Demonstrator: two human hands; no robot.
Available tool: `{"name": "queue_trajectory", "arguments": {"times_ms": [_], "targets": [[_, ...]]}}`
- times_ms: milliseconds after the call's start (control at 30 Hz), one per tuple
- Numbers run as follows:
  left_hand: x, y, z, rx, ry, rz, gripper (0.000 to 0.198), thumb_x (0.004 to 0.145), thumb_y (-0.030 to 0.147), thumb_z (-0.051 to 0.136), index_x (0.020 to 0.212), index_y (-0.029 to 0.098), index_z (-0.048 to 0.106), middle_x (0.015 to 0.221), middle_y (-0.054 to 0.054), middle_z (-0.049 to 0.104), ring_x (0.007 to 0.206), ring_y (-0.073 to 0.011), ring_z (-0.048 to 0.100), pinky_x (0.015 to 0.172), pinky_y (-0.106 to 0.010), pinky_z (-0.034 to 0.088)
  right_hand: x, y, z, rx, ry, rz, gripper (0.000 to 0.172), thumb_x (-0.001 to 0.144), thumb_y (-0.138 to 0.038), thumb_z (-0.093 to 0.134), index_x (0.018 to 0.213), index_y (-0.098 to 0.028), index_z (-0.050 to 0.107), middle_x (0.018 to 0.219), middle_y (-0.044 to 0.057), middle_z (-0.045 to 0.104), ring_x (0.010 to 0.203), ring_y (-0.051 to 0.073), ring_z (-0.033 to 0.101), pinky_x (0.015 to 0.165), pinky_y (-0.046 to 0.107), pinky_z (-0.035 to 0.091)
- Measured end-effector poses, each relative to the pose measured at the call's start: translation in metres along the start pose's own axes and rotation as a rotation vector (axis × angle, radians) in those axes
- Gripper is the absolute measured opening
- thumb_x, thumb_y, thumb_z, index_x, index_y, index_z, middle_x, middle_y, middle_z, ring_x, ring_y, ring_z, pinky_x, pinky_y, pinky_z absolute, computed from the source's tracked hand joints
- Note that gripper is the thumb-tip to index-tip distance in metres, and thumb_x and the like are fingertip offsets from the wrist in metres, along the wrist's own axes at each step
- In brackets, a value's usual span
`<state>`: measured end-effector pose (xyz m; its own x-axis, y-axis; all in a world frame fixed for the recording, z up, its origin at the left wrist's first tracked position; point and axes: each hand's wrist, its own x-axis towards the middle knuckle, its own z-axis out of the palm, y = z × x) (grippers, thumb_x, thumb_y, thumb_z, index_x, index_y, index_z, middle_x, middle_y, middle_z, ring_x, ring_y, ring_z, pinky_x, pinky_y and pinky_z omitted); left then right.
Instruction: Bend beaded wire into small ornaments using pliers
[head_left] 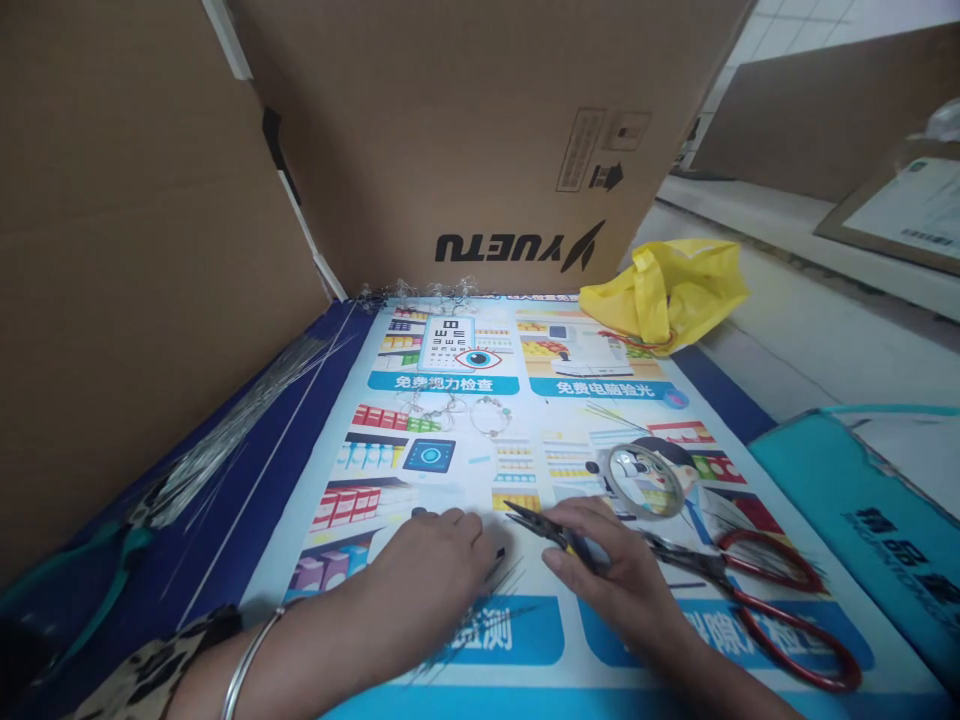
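My right hand point(611, 560) grips needle-nose pliers point(531, 517), their pointed jaws aimed left toward my other hand. My left hand point(442, 555) rests low over the printed poster point(517, 560) with its fingers curled in. Whatever is between those fingers is hidden. Thin dark wire pieces point(499, 592) lie beside and under this hand. Just right of the pliers lie red-handled scissors point(731, 575) and a roll of clear tape point(646, 482). Farther up the poster sits a beaded ring of wire point(491, 415), with another small wire piece point(435, 405) on its left.
Cardboard panels point(480, 130) stand at the back and left. A bundle of thin wires point(240, 430) lies on the left, near a teal-handled tool point(120, 575). Beaded clear strands point(420, 292) line the back edge. A yellow bag point(675, 295) and a teal box point(862, 540) are on the right.
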<state>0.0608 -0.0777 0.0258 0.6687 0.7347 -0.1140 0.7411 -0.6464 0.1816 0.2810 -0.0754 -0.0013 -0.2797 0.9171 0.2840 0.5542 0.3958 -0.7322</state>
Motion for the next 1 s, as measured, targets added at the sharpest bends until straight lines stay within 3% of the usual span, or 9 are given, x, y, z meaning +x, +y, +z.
{"name": "queue_trajectory", "arguments": {"times_ms": [167,500,700,867,1000], "targets": [[-0.003,0.002,0.001,0.082,0.019,0.092,0.022,0.072,0.003,0.046,0.088,0.019,0.050,0.082,-0.006,0.060,0.068,-0.0229,0.055,0.057,-0.034,0.042,0.000,0.001,0.000,-0.015,-0.011,-0.015,0.022,0.075,-0.034,0.060,0.094,-0.024,0.064,0.093,0.006,0.063,0.089,0.020,0.059,0.075,0.030,0.052],[-0.002,0.003,0.010,0.097,0.033,0.110,0.018,0.071,0.009,0.047,0.086,0.016,0.053,0.077,-0.009,0.060,0.065,-0.0222,0.055,0.055,-0.032,0.040,-0.001,0.001,0.003,-0.124,0.005,-0.108,0.022,0.075,-0.032,0.060,0.095,-0.024,0.063,0.091,0.006,0.063,0.089,0.020,0.059,0.075,0.032,0.052],[-0.001,0.000,-0.006,-0.037,-0.013,-0.020,0.020,0.075,0.012,0.043,0.092,0.019,0.052,0.081,-0.008,0.063,0.065,-0.0208,0.057,0.057,-0.031,0.039,-0.002,0.006,0.006,-0.243,0.064,-0.128,0.023,0.078,-0.034,0.056,0.098,-0.024,0.062,0.094,0.006,0.063,0.091,0.022,0.058,0.076,0.036,0.050],[0.003,-0.003,-0.019,-0.056,-0.124,-0.147,0.017,0.082,0.019,0.035,0.092,0.017,0.049,0.067,-0.007,0.063,0.053,-0.0199,0.056,0.048,-0.028,0.032,-0.004,0.009,0.008,-0.446,0.013,-0.146,0.026,0.079,-0.029,0.054,0.104,-0.022,0.059,0.098,0.007,0.062,0.092,0.023,0.054,0.079,0.039,0.045],[0.008,-0.012,-0.020,-0.164,-0.065,-0.198,0.020,0.089,0.027,0.029,0.095,0.019,0.046,0.072,-0.005,0.065,0.056,-0.0192,0.057,0.048,-0.026,0.031,-0.004,0.008,0.010,-0.611,-0.015,-0.133,0.030,0.080,-0.031,0.054,0.108,-0.022,0.057,0.103,0.008,0.059,0.093,0.025,0.052,0.077,0.040,0.042]]}}
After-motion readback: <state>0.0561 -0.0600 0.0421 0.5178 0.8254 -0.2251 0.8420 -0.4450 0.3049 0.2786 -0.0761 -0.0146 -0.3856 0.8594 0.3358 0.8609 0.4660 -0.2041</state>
